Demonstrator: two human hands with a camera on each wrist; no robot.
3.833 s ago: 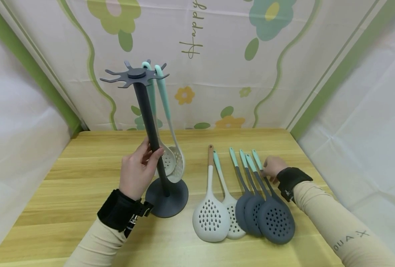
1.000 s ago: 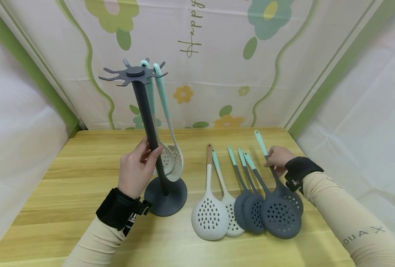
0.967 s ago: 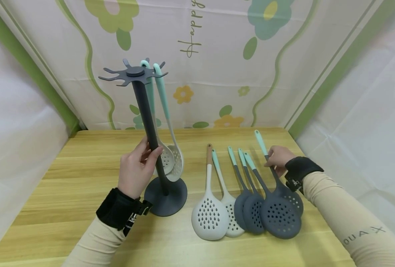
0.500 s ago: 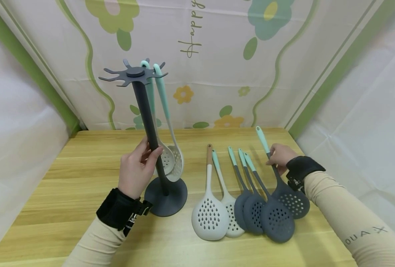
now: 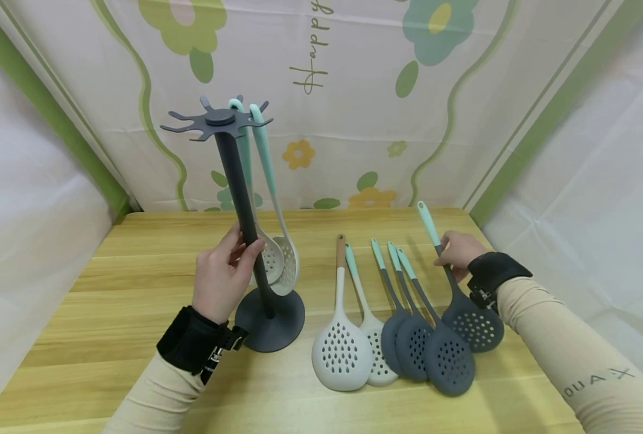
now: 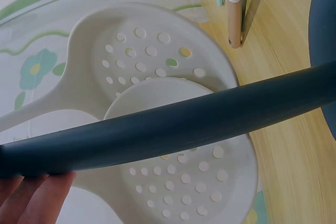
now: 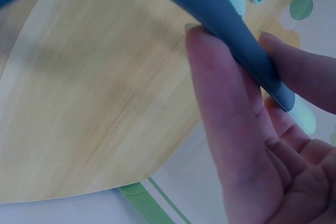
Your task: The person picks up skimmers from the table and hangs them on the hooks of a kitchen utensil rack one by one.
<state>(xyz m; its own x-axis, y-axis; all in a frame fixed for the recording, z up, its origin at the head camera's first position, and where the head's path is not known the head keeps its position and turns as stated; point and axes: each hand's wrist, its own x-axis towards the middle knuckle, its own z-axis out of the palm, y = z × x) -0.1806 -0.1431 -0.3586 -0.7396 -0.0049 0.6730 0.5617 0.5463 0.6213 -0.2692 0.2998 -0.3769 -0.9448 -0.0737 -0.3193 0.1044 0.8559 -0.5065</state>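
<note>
Floral backdrop (image 5: 345, 154), wood tabletop (image 5: 137, 289). Two pale strainers (image 5: 291, 271) hung on the rack (image 5: 236, 181); five loose skimmers (image 5: 411, 346) lie to its right, unhung. My left fingers (image 6: 50, 198) wrap the rack; right fingers (image 7: 218, 82) pinch a dark skimmer (image 5: 473, 322) at the row's right end, also unhung.

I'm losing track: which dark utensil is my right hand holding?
The rightmost dark utensil; your right hand grips its shaft, the other three lie to its left.
</note>
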